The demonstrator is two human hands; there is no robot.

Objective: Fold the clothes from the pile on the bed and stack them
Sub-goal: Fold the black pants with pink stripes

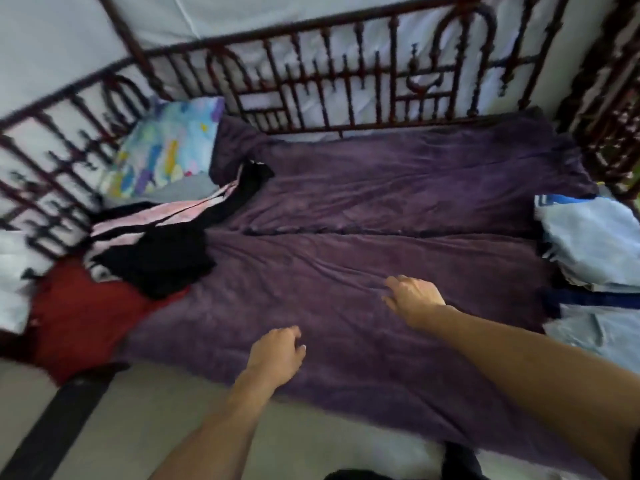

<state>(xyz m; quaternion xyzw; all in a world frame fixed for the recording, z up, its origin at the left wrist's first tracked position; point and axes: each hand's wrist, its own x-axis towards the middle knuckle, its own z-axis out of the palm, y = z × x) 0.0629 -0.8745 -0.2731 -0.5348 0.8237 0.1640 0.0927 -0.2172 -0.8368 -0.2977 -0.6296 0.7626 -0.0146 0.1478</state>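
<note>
At the left edge of the rumpled purple plush blanket [381, 188], a loose pile of black, pink and red clothes [156, 258] waits unfolded. At its right edge sit pale-blue garments [588, 237], seemingly folded. Over the blanket's near half, the left hand [277, 351] and right hand [414, 296] hold nothing, fingers loosely curled.

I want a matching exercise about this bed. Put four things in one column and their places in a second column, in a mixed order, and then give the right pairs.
Things
1. patterned pillow
2. red garment
3. light blue clothes
4. right hand

Places
A. at the right edge of the bed
B. on the middle of the purple blanket
C. in the far left corner, by the rail
D. at the near left edge, partly under black clothes

Pairs: 1-C, 2-D, 3-A, 4-B
</note>
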